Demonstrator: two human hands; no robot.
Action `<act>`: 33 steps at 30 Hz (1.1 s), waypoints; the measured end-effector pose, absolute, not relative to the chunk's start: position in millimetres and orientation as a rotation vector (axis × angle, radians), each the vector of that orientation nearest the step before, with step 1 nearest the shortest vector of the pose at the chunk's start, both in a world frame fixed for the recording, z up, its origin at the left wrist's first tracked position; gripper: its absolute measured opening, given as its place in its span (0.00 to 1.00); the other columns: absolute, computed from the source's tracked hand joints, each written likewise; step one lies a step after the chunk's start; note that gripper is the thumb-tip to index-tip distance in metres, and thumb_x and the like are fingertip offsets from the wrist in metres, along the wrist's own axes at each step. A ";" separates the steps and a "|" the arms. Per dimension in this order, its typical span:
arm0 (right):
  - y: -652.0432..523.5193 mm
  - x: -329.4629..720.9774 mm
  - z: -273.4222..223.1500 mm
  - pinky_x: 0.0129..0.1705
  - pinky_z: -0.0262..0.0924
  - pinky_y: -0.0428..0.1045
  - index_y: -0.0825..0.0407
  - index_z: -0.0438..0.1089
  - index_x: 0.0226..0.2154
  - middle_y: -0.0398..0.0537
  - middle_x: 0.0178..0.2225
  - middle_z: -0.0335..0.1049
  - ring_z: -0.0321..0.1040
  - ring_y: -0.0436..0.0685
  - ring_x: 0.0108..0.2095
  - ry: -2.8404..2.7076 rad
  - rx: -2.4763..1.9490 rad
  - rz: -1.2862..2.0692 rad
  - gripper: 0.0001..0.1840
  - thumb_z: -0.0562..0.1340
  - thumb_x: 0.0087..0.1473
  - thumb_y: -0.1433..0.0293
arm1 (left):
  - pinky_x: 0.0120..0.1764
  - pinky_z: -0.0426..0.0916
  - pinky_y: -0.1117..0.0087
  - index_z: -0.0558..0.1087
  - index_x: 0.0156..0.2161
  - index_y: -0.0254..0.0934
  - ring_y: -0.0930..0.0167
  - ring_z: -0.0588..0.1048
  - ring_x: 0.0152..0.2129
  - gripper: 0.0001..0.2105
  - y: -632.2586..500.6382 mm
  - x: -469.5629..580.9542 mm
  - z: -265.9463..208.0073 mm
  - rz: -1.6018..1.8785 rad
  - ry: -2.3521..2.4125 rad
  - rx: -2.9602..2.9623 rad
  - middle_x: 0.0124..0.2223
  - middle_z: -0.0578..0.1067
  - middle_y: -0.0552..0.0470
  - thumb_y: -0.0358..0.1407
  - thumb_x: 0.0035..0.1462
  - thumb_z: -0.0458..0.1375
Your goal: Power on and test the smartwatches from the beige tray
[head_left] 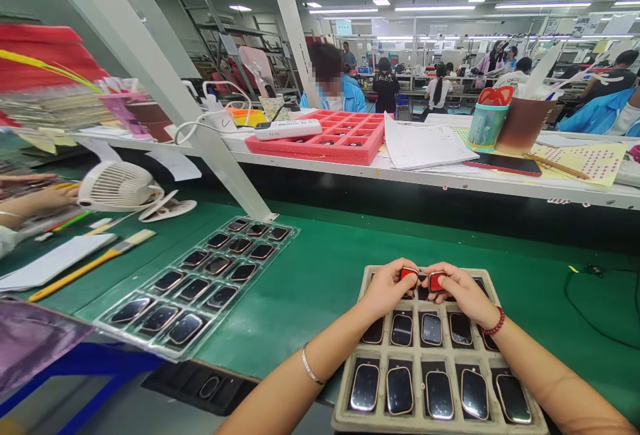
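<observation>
My left hand (393,286) pinches a small smartwatch body (409,273) with a red face between thumb and fingers. A second red-faced smartwatch body (437,282) is gripped by my right hand (454,286), close beside the first. Both hands are over the back row of a beige compartment tray (435,426). In its front rows lie dark-screened smartwatch bodies (438,394) with gold frames, one per compartment. My hands and wrists partly cover the back row. To the left, a clear plastic tray (170,350) holds several more dark-screened watch bodies (195,288) on the green work surface (320,275).
A shelf (310,160) crosses behind, bearing a red foam tray (373,148), papers (425,145) and cups. A slanted white post (227,172) meets the bench. At left are a small fan (117,185), a brush (95,265) and another person's hand (47,198). A cable (575,305) lies right.
</observation>
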State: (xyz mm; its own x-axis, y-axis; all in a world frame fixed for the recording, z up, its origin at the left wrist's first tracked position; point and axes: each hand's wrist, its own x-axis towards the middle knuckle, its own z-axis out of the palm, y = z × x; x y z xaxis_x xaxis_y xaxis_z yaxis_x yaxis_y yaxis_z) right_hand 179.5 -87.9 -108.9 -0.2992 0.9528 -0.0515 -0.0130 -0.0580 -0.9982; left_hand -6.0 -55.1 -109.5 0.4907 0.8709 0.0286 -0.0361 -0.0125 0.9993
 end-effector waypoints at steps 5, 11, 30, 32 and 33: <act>-87.9 179.4 -110.5 0.25 0.63 0.46 0.52 0.67 0.37 0.46 0.30 0.71 0.68 0.50 0.24 -1.402 -1.066 1.467 0.11 0.56 0.54 0.63 | 0.26 0.66 0.75 0.69 0.35 0.33 0.76 0.69 0.23 0.13 -56.8 -5.9 -104.4 0.832 0.820 1.366 0.28 0.72 0.52 0.43 0.52 0.55; -88.6 178.7 -110.6 0.24 0.61 0.45 0.52 0.65 0.38 0.46 0.31 0.70 0.67 0.49 0.25 -1.427 -1.068 1.449 0.11 0.59 0.52 0.64 | 0.26 0.65 0.76 0.69 0.40 0.34 0.76 0.70 0.23 0.11 -55.0 -6.1 -107.3 0.841 0.814 1.365 0.32 0.73 0.52 0.38 0.52 0.55; -88.4 178.5 -115.6 0.27 0.62 0.46 0.49 0.62 0.43 0.47 0.37 0.68 0.67 0.51 0.29 -1.461 -1.086 1.424 0.16 0.57 0.48 0.73 | 0.24 0.58 0.77 0.66 0.43 0.35 0.76 0.66 0.23 0.16 -52.2 -6.4 -117.5 0.877 0.850 1.556 0.32 0.71 0.53 0.26 0.46 0.54; -87.9 179.3 -115.0 0.28 0.63 0.46 0.49 0.62 0.43 0.48 0.38 0.68 0.67 0.51 0.30 -1.457 -1.066 1.429 0.16 0.57 0.49 0.73 | 0.25 0.58 0.77 0.66 0.43 0.35 0.77 0.66 0.23 0.16 -52.5 -6.5 -117.0 0.876 0.847 1.556 0.32 0.71 0.53 0.26 0.46 0.54; -87.7 179.7 -114.6 0.29 0.63 0.47 0.49 0.62 0.43 0.48 0.38 0.69 0.68 0.51 0.31 -1.455 -1.059 1.435 0.16 0.57 0.50 0.73 | 0.25 0.59 0.76 0.66 0.43 0.35 0.76 0.66 0.23 0.16 -52.6 -6.4 -116.8 0.878 0.840 1.549 0.32 0.71 0.53 0.25 0.46 0.54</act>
State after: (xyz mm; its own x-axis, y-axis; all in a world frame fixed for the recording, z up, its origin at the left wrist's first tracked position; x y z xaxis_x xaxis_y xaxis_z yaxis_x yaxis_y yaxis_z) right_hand 179.7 -87.7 -114.6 -0.3146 0.9492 -0.0076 0.0205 -0.0012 -0.9998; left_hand -6.4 -52.6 -116.8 0.4720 0.8766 0.0936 0.0548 -0.1352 0.9893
